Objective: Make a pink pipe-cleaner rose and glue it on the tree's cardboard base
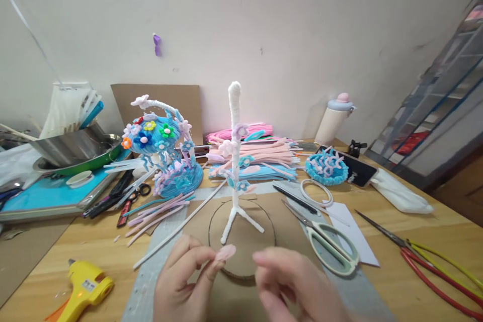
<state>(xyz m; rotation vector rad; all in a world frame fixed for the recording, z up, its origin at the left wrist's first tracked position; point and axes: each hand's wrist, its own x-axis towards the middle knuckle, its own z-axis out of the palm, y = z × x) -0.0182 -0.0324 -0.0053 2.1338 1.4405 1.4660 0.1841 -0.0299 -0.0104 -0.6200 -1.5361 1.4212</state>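
Note:
My left hand pinches a small pale pink chenille petal between thumb and fingertips. To its right, my right hand hovers with loosely curled fingers slightly apart, holding nothing that I can see. Just beyond both hands stands an upright white wrapped stem on splayed white legs, with pink, lilac and blue flowers and leaves on its lower half. It rests on a brown cardboard sheet, within a round outline. Behind it lie bundles of pink pipe cleaners and blue pipe cleaners.
A yellow glue gun lies at front left. Pale green scissors and red-and-yellow scissors lie right. A flower-covered blue chenille ornament stands left, near a metal bowl. At back right are a blue chenille ring and a bottle.

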